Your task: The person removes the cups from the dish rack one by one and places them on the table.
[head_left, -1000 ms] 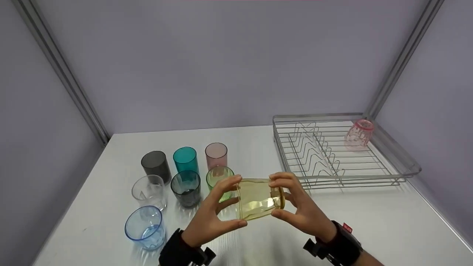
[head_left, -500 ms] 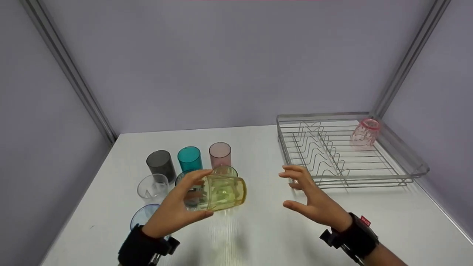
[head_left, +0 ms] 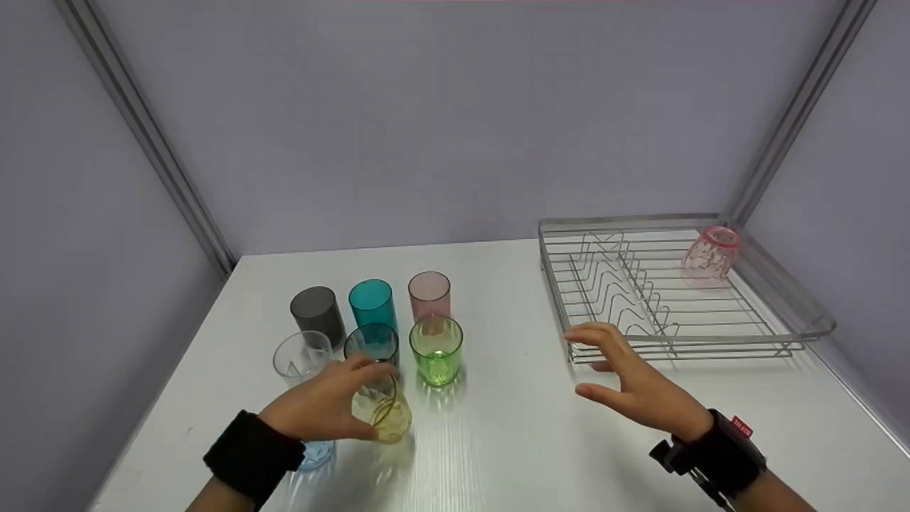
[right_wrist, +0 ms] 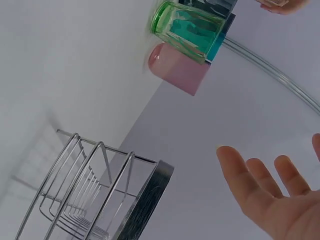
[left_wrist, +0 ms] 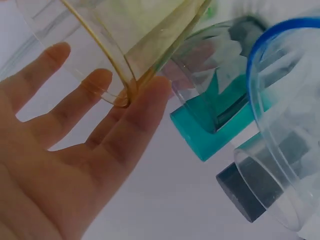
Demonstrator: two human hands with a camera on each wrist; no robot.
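My left hand point(head_left: 327, 402) grips a clear yellow glass point(head_left: 392, 419) round its rim, thumb at the near side and fingers over the top. The glass is roughly upright at the front of a group of glasses; whether its base touches the table I cannot tell. In the left wrist view the fingertips lie along the yellow glass's rim point(left_wrist: 112, 60). A blue glass point(head_left: 316, 454) is mostly hidden behind that hand. My right hand point(head_left: 643, 387) hovers in front of the dish rack point(head_left: 657, 341), fingers loosely bent and apart, holding nothing.
Behind stand a green glass point(head_left: 437, 355), dark grey glass point(head_left: 371, 341), clear glass point(head_left: 302, 352), black glass point(head_left: 318, 313), teal glass point(head_left: 373, 302) and pink glass point(head_left: 430, 293). A patterned pink glass point(head_left: 711, 256) sits upside down in the rack's far right corner. Walls enclose the white table point(head_left: 498, 441).
The yellow glass, first held sideways between both hands, has been let go by my right hand. My left hand has carried it left and down, turning it upright. My right hand has drawn right.
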